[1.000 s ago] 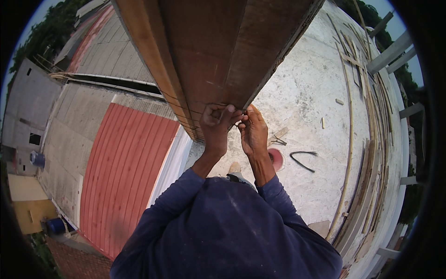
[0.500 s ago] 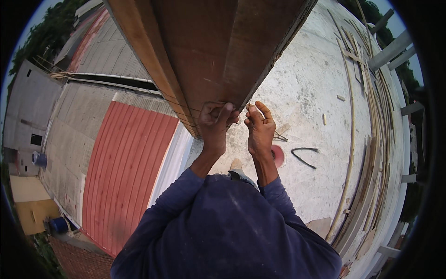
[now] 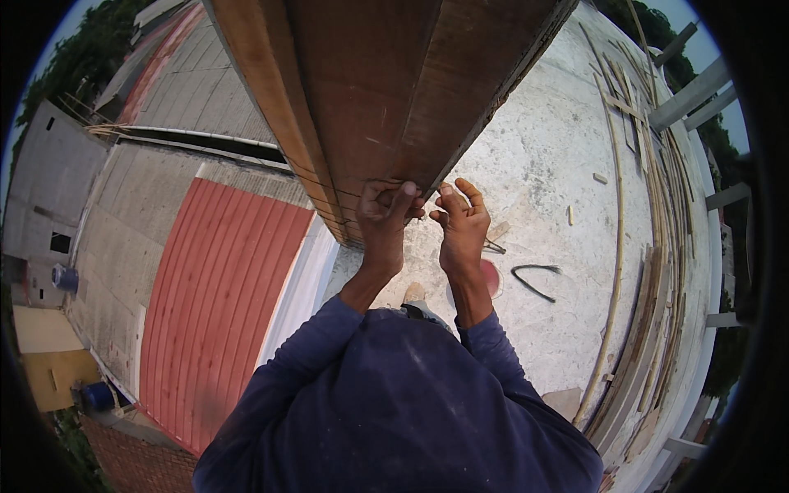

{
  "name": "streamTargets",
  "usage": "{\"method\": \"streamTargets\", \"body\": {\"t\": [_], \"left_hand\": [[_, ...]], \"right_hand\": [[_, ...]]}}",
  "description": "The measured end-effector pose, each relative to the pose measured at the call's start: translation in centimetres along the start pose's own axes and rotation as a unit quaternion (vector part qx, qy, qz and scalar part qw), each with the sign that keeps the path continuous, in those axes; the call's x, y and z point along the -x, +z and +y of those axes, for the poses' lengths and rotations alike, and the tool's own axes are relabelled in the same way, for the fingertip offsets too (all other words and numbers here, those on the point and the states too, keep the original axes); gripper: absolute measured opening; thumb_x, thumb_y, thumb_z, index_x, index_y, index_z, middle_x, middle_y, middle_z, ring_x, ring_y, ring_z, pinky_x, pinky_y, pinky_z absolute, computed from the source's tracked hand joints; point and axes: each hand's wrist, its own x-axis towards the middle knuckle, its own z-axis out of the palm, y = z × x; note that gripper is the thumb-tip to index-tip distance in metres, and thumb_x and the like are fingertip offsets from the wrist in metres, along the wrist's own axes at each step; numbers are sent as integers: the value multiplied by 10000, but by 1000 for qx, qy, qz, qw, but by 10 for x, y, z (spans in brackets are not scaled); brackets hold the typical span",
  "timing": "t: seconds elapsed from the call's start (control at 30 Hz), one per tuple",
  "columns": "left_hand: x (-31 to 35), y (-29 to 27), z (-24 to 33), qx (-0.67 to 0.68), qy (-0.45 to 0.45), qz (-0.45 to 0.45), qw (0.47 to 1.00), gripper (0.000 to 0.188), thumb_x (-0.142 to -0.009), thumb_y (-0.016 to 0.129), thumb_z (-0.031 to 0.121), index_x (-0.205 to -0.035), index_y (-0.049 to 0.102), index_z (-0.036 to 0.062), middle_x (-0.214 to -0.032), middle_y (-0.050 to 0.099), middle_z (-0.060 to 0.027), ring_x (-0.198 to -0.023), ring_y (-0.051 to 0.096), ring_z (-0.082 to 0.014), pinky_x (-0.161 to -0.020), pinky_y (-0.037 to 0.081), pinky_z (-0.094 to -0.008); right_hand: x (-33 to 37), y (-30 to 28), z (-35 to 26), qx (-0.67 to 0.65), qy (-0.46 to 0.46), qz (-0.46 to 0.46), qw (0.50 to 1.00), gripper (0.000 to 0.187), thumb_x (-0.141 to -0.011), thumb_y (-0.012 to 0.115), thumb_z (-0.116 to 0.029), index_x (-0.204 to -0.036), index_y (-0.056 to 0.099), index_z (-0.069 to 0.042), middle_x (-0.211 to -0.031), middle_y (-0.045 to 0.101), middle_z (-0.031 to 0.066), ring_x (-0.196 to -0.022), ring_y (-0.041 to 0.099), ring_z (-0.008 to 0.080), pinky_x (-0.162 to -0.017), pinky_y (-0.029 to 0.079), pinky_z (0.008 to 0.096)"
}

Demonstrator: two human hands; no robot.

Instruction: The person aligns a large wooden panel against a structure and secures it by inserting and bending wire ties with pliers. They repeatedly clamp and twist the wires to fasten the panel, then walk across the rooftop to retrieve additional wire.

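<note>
A tall brown wooden column form stands right in front of me, with thin dark wire running across its lower part. My left hand is closed against the board, thumb pressed to its fingers on the thin wire. Just beyond the form's right edge, my right hand pinches the wire's thin end between thumb and forefinger, other fingers loosely curled. The pinched bit is very small. A narrow gap separates the two hands.
On the pale concrete floor lie a bent bundle of dark wire, a dark pincer-like tool and a round red object. Long poles and planks line the right side. A red metal roof lies below at left.
The view has shifted slightly, so the form appears a little farther right. Both hands keep nearly the same place and grip.
</note>
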Motion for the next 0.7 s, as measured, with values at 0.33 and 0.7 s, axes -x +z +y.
{"method": "streamTargets", "body": {"t": [0.33, 0.7], "left_hand": [[28, -35, 17, -39, -44, -42, 997, 217, -987, 708, 209, -1103, 581, 76, -943, 682, -54, -730, 628, -114, -681, 534, -293], [52, -81, 52, -120, -4, 15, 993, 153, -1000, 660, 167, -1084, 577, 69, -865, 626, -37, -701, 590, -92, -653, 525, -293]], "right_hand": [[-16, -53, -14, 122, 42, -4, 992, 432, -917, 766, -158, -1260, 619, 59, -945, 701, 46, -779, 602, 80, -652, 534, 253], [-41, -113, -40, 1, 136, -103, 985, 334, -972, 678, -74, -1283, 638, 40, -990, 653, 21, -711, 512, 46, -678, 506, 219]]}}
